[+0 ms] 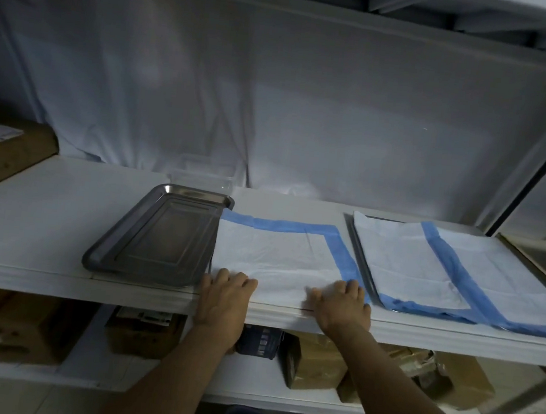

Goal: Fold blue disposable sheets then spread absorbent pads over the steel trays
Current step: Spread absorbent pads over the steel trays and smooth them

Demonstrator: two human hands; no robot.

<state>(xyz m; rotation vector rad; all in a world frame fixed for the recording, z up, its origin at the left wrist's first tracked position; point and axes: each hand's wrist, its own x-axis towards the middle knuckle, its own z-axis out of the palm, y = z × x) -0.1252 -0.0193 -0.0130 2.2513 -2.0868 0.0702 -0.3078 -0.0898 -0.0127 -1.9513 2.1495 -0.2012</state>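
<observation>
Steel shows bare on the shallow rectangular tray (158, 236) lying at the left of the white shelf (30, 217), its long side running from near to far. Just right of it, touching its right rim, a white absorbent pad with a blue border (280, 254) lies flat, blue along its far and right edges. Both hands rest on this pad's near edge at the shelf's front lip: the left hand (224, 297) at the near left corner, the right hand (342, 305) at the near right corner. The fingers of both lie spread and fairly straight on the pad, palms down; neither grip closes around anything. Further right, a second white, blue-bordered pad (432, 272) covers another steel tray, of which only a thin rim (364, 269) shows along the pad's left side. A clear plastic box (204, 175) stands behind the bare tray, against the pale draped sheet (276, 90). Brown cardboard boxes (313, 361) sit on the lower shelf.
</observation>
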